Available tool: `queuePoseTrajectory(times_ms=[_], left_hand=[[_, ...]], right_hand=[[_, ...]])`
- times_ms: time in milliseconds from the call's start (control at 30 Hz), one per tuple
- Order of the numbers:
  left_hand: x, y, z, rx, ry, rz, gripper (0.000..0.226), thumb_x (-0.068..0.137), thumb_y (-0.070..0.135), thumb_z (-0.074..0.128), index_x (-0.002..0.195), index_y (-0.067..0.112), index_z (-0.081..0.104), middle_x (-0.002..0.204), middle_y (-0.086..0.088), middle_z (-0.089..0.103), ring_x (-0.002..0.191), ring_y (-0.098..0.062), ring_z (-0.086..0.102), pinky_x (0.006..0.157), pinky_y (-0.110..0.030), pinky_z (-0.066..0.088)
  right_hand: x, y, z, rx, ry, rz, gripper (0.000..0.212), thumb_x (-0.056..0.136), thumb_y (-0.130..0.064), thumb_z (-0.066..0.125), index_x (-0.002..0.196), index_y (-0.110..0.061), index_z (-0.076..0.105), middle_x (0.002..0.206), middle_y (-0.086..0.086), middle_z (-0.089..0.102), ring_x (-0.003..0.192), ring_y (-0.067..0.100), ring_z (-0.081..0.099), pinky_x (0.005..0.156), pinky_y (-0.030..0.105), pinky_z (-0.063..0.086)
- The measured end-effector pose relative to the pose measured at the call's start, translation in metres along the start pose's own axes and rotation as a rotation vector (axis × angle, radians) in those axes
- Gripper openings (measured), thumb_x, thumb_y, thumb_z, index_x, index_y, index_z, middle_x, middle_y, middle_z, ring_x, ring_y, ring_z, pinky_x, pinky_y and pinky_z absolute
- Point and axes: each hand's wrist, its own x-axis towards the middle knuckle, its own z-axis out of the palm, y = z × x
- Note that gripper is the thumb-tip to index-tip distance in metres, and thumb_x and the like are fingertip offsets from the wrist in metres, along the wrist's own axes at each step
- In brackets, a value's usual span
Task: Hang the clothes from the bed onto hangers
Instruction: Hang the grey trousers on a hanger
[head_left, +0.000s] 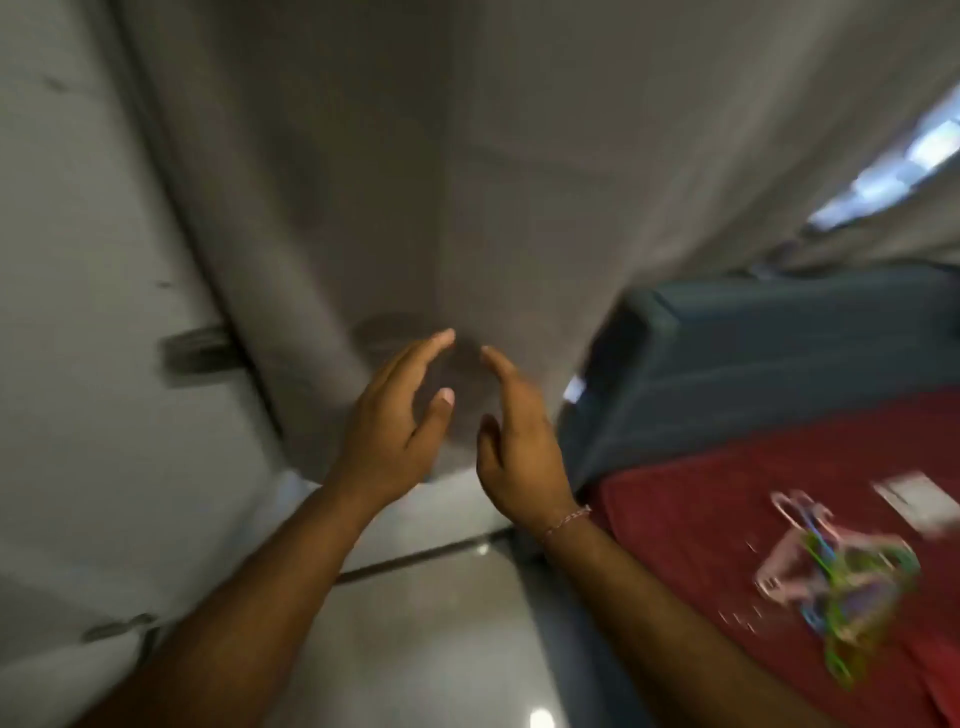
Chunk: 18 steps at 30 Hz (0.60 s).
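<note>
Hangers (836, 587) of coloured plastic, pink, green and blue, lie in a loose heap on the red bed cover (727, 519) at the right, near me. They look bare, but they are blurry, so I cannot be sure. A small white flat thing (917, 501) lies just past them on the same cover. It could be folded cloth or paper; I cannot tell which.

My left hand (397, 415) and my right hand (519, 441) are both up in front of me, close together but apart. The fingers of both are straight and loose. Neither hand holds anything. They are well apart from the hangers. Behind them is a big grey wall or door (415, 156), and the picture is smeared as if my head is turning.

I see no shirt or trousers on the bed in this view. I also see no clothes hung up anywhere, and no rail.

So I think there may be more to do, because a whole heap of hangers sits unused. How many clothes are left I cannot say, since most of the bed is out of view. The blue padded bed end (753, 353) is at the far right.
</note>
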Motion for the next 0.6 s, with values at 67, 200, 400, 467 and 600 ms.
queuePoseTrajectory(times_ms=[67,200,400,467,600], left_hand=[[-0.009,0.021,0.089,-0.157,-0.136,-0.091,0.05,0.1,0.026,0.054,0.15,0.024,0.049,0.15,0.01,0.055,0.139,-0.005,0.05,0.114,-0.041,0.044],[-0.011,0.087,0.238,-0.366,-0.47,-0.101,0.053,0.095,0.027,0.057,0.147,0.033,0.05,0.145,0.016,0.058,0.135,0.001,0.052,0.107,-0.034,0.048],[-0.015,0.166,0.395,-0.515,-0.876,-0.038,0.049,0.092,0.022,0.058,0.141,0.018,0.058,0.136,0.006,0.065,0.124,0.008,0.058,0.101,-0.014,0.044],[-0.016,0.182,0.444,-0.543,-0.963,-0.008,0.045,0.092,0.019,0.058,0.137,0.018,0.062,0.132,0.004,0.068,0.12,0.007,0.06,0.101,-0.014,0.045],[-0.027,0.208,0.532,-0.589,-1.115,-0.013,0.042,0.09,0.024,0.058,0.132,0.021,0.065,0.123,0.003,0.071,0.112,0.002,0.066,0.098,-0.015,0.048]], right_hand=[[-0.055,0.054,-0.059,-0.01,0.03,0.18,0.066,0.09,0.003,0.053,0.152,-0.016,0.041,0.15,-0.002,0.049,0.14,0.012,0.046,0.118,0.03,0.035],[-0.147,0.138,-0.172,-0.198,0.157,0.446,0.074,0.08,-0.002,0.049,0.153,-0.01,0.04,0.151,0.002,0.048,0.141,0.02,0.046,0.121,0.025,0.029],[-0.253,0.219,-0.28,-0.287,0.419,0.805,0.074,0.08,0.001,0.051,0.153,-0.006,0.04,0.152,0.009,0.05,0.142,0.021,0.046,0.121,0.036,0.033],[-0.281,0.242,-0.306,-0.288,0.478,0.903,0.074,0.081,-0.001,0.054,0.154,-0.009,0.039,0.153,0.005,0.049,0.143,0.019,0.045,0.121,0.037,0.033],[-0.333,0.28,-0.347,-0.319,0.508,1.125,0.072,0.087,-0.005,0.059,0.156,-0.011,0.037,0.155,0.005,0.046,0.143,0.021,0.044,0.12,0.041,0.036]])
